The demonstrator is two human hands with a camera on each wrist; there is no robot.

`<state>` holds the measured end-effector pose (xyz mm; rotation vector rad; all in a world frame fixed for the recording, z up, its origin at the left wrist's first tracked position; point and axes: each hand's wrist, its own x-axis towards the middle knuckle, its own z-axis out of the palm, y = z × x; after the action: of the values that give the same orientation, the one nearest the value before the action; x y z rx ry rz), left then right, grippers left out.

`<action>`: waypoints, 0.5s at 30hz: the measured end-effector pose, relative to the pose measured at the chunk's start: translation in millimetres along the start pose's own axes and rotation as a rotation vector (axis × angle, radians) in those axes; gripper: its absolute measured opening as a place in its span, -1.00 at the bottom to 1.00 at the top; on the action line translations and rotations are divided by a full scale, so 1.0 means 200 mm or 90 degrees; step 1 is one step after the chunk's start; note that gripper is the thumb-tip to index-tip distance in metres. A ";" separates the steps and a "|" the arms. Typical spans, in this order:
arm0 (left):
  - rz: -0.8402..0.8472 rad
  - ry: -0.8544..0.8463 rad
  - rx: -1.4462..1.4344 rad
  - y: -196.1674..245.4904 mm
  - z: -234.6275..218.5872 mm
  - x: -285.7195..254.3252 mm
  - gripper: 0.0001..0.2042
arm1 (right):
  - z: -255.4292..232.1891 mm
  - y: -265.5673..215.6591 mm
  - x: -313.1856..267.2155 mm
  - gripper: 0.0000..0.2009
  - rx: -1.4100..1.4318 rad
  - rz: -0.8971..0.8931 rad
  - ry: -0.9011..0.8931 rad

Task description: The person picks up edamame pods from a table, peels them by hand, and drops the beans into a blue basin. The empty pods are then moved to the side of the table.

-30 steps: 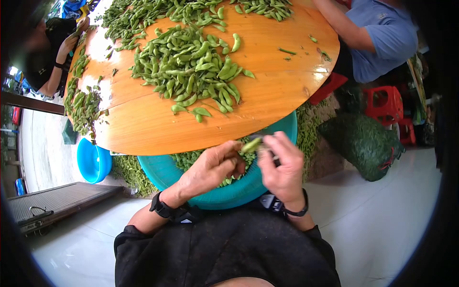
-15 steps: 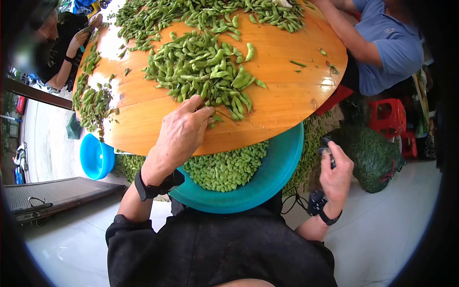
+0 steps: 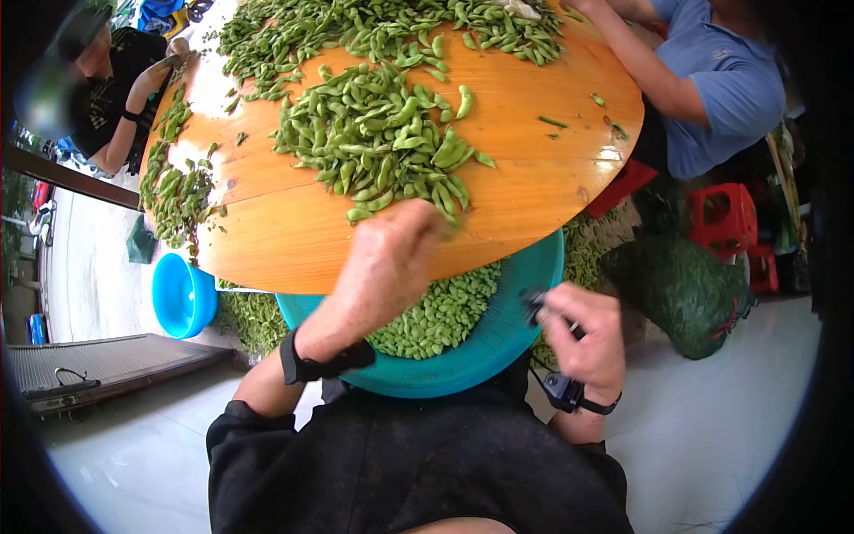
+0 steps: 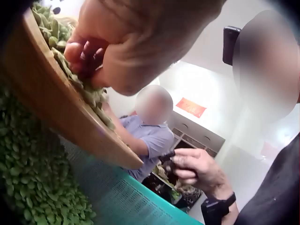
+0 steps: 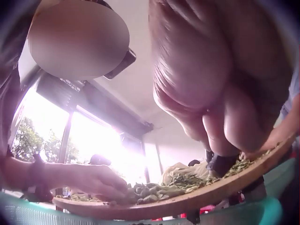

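Observation:
My left hand (image 3: 387, 258) is over the near edge of the table, beside a pile of green soybean pods (image 3: 356, 133). Its fingers are curled, with their tips blurred in the head view; I cannot tell whether a pod is between them. In the left wrist view, the curled fingers (image 4: 89, 54) are right by pods on the tabletop. My right hand (image 3: 587, 338) grips a small black tool (image 3: 535, 307) over the right rim of a teal basin (image 3: 498, 343). Shelled green beans (image 3: 436, 320) fill the middle of that basin, partly hidden under the table edge and left forearm.
More pods (image 3: 294, 36) cover the far part of the wooden table (image 3: 525, 205). A person in blue (image 3: 729, 98) sits at the right, another in black (image 3: 116, 98) at the left. Around stand a blue basin (image 3: 182, 298), a stuffed green net sack (image 3: 680, 294) and red stools (image 3: 721, 218).
Both hands were together at a pod over the basin, then parted, the left reaching to the pile. Since then the left has moved right and nearer, and the right has come in over the basin rim.

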<state>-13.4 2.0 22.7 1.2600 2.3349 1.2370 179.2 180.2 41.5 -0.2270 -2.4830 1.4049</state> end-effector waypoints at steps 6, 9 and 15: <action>0.143 -0.139 -0.319 0.26 0.08 -0.02 -0.57 | 0.15 -0.02 0.00 -0.85 0.111 -0.048 -0.277; 0.143 -0.021 0.044 0.05 -0.02 -0.04 -0.72 | 0.11 0.01 0.00 -0.85 0.065 -0.039 -0.260; 0.051 -0.010 0.178 -0.13 -0.13 -0.06 -0.81 | 0.13 0.04 0.02 -0.85 0.065 -0.023 -0.150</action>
<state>-35.2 -29.1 16.3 1.4540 2.5356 0.9399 166.4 163.7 22.6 0.0049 -2.5727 1.6223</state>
